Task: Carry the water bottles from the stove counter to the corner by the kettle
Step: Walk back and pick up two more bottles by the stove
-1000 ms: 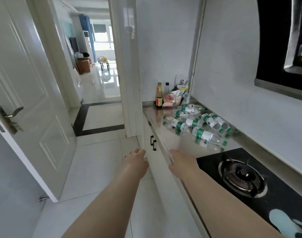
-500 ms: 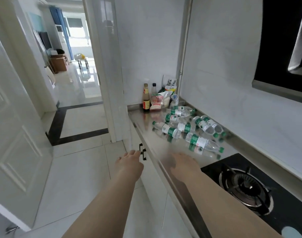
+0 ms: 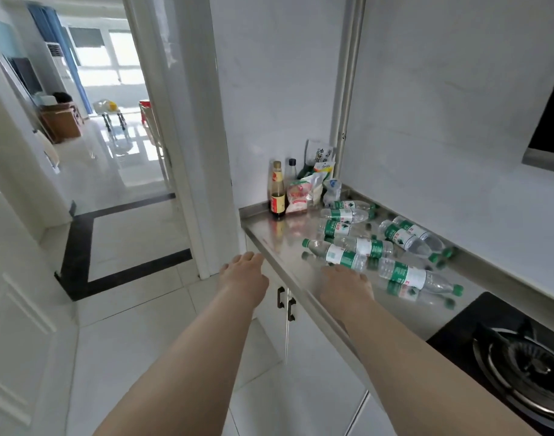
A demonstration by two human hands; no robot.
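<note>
Several clear water bottles with green labels and green caps lie on their sides on the steel stove counter [image 3: 279,240]. The nearest bottle [image 3: 337,254] lies just beyond my right hand [image 3: 345,283], which reaches over the counter with its back up and holds nothing. Another bottle [image 3: 417,276] lies to the right of that hand, and more bottles [image 3: 348,214] lie toward the back corner. My left hand [image 3: 244,275] is stretched out beside the counter's front edge, above the floor, fingers relaxed and holding nothing.
A dark sauce bottle [image 3: 277,191] and food packets [image 3: 301,195] stand in the counter's back corner. A black gas stove [image 3: 521,366] sits at the right. Cabinet doors with black handles [image 3: 285,305] are below the counter. A doorway [image 3: 112,136] opens on the left.
Both hands have moved forward toward the bottles. My right hand has gone from the counter's front edge to just short of the nearest bottle. The view has come closer to the counter.
</note>
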